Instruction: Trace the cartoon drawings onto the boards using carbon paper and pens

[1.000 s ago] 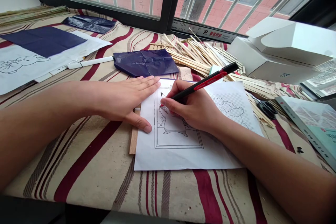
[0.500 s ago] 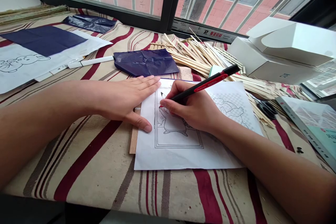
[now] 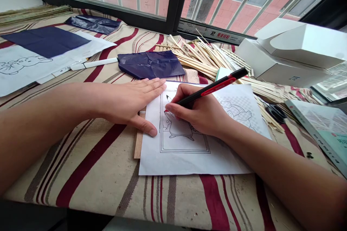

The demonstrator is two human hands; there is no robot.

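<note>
My right hand point(image 3: 195, 110) is shut on a red and black pen point(image 3: 214, 88), with its tip on a printed outline drawing of a cartoon figure point(image 3: 179, 130) inside a double-line frame. That drawing is on a white paper sheet point(image 3: 189, 162). My left hand point(image 3: 130, 104) lies flat with its fingers together, holding nothing, and its fingertips and thumb rest on the sheet's left part. Beside the thumb, a thin wooden strip point(image 3: 138, 140) lies under the sheet's left edge. The pen tip's contact point is partly hidden by my right fingers.
Dark blue carbon paper point(image 3: 150, 65) and a white marker point(image 3: 94, 64) lie beyond my hands. To the left is a rabbit drawing point(image 3: 24, 65). Wooden sticks point(image 3: 200, 57), a white box point(image 3: 287, 57), black scissors point(image 3: 275, 113) and a book point(image 3: 317, 130) lie right, below a window.
The pen's upper end has shifted slightly right and down as my right hand makes small movements. My left hand stays in place on the sheet.
</note>
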